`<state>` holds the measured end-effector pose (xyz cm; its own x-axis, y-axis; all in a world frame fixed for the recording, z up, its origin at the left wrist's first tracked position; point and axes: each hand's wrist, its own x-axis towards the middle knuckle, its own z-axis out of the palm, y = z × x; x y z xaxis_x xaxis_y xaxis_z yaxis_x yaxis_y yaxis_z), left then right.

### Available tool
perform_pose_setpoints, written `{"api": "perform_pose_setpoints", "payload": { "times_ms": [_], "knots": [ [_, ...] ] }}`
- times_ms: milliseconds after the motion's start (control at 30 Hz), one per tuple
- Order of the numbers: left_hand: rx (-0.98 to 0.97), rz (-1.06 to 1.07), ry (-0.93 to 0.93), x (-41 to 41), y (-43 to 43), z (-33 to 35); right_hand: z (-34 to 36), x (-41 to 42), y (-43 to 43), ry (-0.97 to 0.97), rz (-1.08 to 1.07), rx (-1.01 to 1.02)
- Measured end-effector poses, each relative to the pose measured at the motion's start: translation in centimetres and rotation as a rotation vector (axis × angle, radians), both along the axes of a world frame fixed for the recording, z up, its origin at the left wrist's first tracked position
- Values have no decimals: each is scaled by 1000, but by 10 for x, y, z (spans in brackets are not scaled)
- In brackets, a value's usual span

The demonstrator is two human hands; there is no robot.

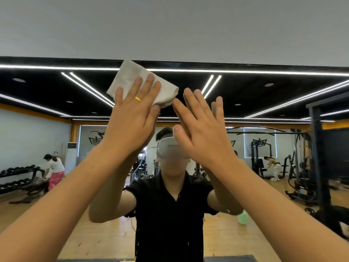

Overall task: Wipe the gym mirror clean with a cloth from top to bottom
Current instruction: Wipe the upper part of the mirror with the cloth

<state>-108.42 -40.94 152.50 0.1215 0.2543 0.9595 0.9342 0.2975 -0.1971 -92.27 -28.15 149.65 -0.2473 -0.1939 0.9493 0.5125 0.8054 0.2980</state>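
A folded white cloth [132, 76] is pressed flat against the wide gym mirror [264, 95] close under its dark top edge, left of the middle of the view. It is kept there by the left hand [132, 118], whose fingers are laid straight and spread over it. A thin gold ring [137, 99] is seen on one of them. The cloth's lower part is covered by that hand, and whether the thumb is tucked under its edge cannot be told. The right hand [204, 133] is raised just beside the left with fingers straight and nothing held; whether its palm touches the glass cannot be made out. The head of the reflected person in a black shirt [170, 214] is largely hidden behind both hands. In the reflection a black dumbbell rack [17, 171] is cut off at the left edge, and a pale green rounded object [242, 218] on the floor is half hidden by the right forearm — its kind cannot be told.
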Motion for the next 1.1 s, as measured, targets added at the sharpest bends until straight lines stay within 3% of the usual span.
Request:
{"api": "perform_pose_setpoints", "payload": {
  "times_ms": [133,367,667,933,1100],
  "knots": [
    [-6,5,5,0,0,1,2,37,10,26,89,-64],
    [-7,39,11,14,9,23,-17,112,74,10,-135,-121],
    [-41,35,56,58,41,58,-24,106,89,30,-62,-81],
    [-48,-24,-17,55,35,-32,-24,105,89,46,-48,-71],
    [-34,-18,-67,74,42,21,-25,103,90,61,-70,-44]
  ]
}}
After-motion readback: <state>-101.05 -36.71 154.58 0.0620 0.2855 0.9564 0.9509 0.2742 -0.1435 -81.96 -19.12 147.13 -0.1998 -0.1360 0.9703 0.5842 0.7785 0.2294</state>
